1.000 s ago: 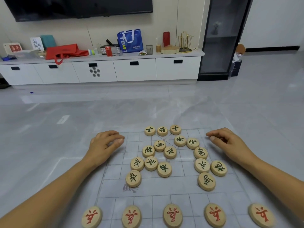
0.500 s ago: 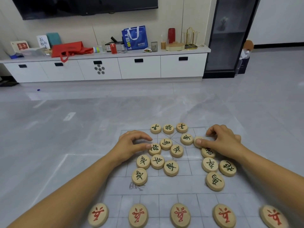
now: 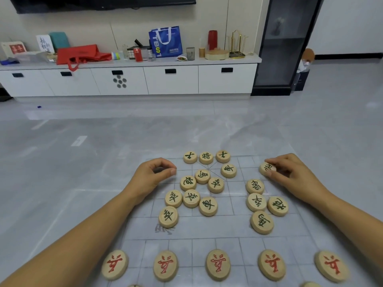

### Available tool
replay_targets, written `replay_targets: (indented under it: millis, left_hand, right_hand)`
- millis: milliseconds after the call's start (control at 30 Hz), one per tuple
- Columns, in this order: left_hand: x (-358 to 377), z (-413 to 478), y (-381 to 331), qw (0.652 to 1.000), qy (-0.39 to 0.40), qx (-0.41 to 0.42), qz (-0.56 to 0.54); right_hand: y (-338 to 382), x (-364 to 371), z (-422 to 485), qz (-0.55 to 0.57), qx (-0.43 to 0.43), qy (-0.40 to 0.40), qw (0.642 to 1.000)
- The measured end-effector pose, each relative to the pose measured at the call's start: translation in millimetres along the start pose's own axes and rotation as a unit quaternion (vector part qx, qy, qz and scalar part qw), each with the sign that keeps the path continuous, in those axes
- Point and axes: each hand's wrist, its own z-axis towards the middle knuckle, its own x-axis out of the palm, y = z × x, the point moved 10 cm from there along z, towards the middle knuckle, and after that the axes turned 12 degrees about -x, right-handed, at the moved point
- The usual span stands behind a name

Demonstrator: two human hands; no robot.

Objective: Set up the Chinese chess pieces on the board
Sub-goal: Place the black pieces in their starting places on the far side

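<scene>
A translucent gridded board point(image 3: 209, 228) lies on the grey floor. My right hand point(image 3: 290, 175) pinches a green-marked wooden piece point(image 3: 265, 168) between thumb and fingers at the board's far right. My left hand point(image 3: 153, 177) rests on the far left of the board with its fingers curled and nothing in them, just left of a loose cluster of green pieces point(image 3: 191, 198). Three green pieces point(image 3: 206, 158) stand in a row at the far edge. More green pieces point(image 3: 256, 201) lie on the right. Several red-marked pieces point(image 3: 218, 264) line the near side.
Bare grey tiled floor point(image 3: 83, 162) surrounds the board. A white low cabinet point(image 3: 170, 79) with bags, cans and cups runs along the back wall. A dark glass cabinet point(image 3: 288, 44) stands at the back right.
My right hand picked one green piece out of the cluster and carried it right toward the board's far right. My left hand pulled back left off the cluster and curled up.
</scene>
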Motion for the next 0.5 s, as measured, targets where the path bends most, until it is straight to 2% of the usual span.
replay_targets:
  millis: [133, 167, 267, 333, 400, 500]
  left_hand:
    - [10, -3, -5, 0.999, 0.029, 0.002, 0.029]
    - [12, -3, -10, 0.997, 0.022, 0.019, 0.067]
    - [43, -10, -52, 0.953, -0.006, 0.147, 0.265]
    - [90, -18, -82, 0.937, 0.054, 0.192, 0.286]
    - [141, -20, -97, 0.913, 0.097, 0.181, 0.351]
    - [188, -14, -99, 0.873, 0.098, 0.126, 0.462]
  right_hand:
    - [3, 5, 2, -0.004, -0.016, 0.008, 1.0]
    - [3, 5, 3, -0.002, -0.019, 0.006, 1.0]
    - [3, 4, 3, -0.012, -0.024, 0.001, 1.0]
    - [1, 3, 3, -0.021, -0.024, -0.009, 0.999]
    - [1, 0, 3, -0.024, -0.024, -0.02, 0.999]
    - [1, -1, 4, -0.022, -0.034, -0.029, 0.999]
